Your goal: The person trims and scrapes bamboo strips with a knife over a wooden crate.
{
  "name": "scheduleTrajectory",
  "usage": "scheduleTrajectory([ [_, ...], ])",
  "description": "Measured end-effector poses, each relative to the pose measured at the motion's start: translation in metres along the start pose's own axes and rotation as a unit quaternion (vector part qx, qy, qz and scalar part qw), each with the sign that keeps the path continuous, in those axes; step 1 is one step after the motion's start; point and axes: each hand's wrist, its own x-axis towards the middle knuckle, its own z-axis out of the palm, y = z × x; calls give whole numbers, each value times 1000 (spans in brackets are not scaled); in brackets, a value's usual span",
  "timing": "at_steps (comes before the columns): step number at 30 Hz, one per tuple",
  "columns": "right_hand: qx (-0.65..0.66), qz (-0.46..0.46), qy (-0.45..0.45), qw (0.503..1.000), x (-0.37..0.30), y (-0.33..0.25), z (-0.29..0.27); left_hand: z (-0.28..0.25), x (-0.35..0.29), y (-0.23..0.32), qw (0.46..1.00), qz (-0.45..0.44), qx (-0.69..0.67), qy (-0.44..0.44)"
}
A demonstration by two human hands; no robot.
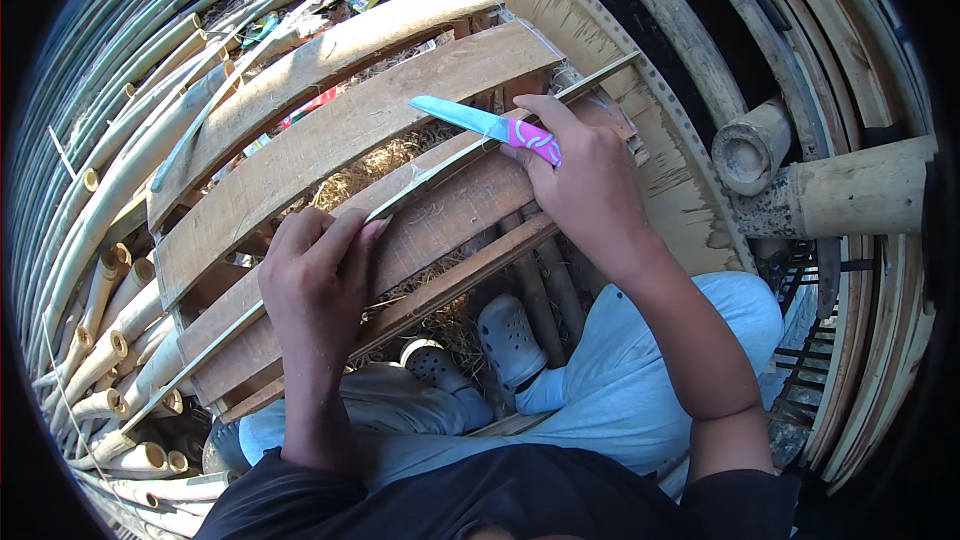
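Note:
A long, thin bamboo strip (428, 176) lies slantwise across a wooden slatted pallet (350, 140) in front of me. My left hand (316, 265) is closed, pinching the strip between thumb and fingers near its middle. In my right hand (592, 172) is a knife (470, 120) with a light blue blade and a pink and purple handle. Its blade points left and crosses over the strip, close to the knuckles of that hand. Whether the edge touches the strip, I cannot tell. The strip's far end sticks out past my right hand at the upper right.
Bamboo poles (130, 340) are heaped along the left. Behind the pallet stands a pale plywood board (660, 160) with a curved, dotted edge. Thick bamboo posts (860, 198) and stacked wooden strips rise at the right. My feet in grey clogs (512, 340) rest below the pallet, amid straw.

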Motion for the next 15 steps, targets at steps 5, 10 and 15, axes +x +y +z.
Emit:
scheduleTrajectory([
  [5, -39, -71, 50, 995, 11, 18, 2, 3, 1, 2, 1000, 16, -18, 14],
  [10, -47, -116, 78, 989, 14, 23, 1, 4, 1, -5, 996, 70, 9, 49],
  [15, -49, -110, 81, 989, 17, 17, -21, 1, 1, -2, 994, 76, 46, 67],
])
